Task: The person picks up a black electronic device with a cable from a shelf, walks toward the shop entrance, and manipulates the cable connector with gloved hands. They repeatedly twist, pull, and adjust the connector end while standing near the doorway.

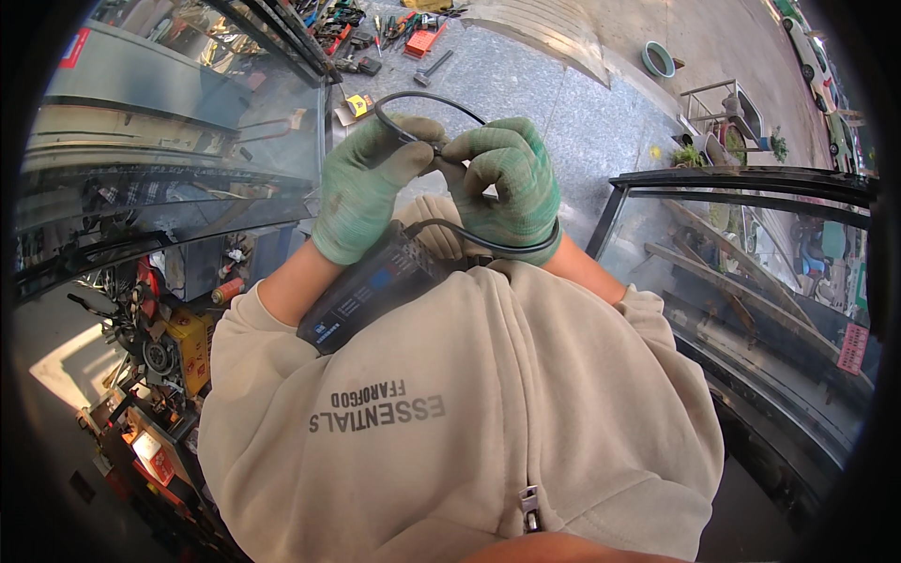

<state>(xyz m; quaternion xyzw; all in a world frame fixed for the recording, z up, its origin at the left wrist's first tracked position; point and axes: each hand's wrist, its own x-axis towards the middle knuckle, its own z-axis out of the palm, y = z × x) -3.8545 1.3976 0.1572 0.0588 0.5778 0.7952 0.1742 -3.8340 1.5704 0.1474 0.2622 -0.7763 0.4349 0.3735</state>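
Note:
In front of my chest, both hands, in green gloves with worn brownish fingertips, come together on a black power cord (398, 98). My left hand (364, 188) pinches the cord between thumb and fingers. My right hand (507, 183), its fingers curled, grips it right beside the left fingertips. What lies between the fingertips is mostly hidden. One part of the cord arcs up beyond the hands; another passes under my right wrist. It runs back to a dark corded power tool (375, 286), which lies tilted against my left forearm and sweatshirt.
Hand tools (422, 42), a hammer (434, 68) and a small yellow box (358, 105) lie on the grey floor ahead. Glass doors with black frames (615, 211) stand on both sides. Machine parts and boxes (192, 347) crowd the left. A round basin (658, 59) sits farther off.

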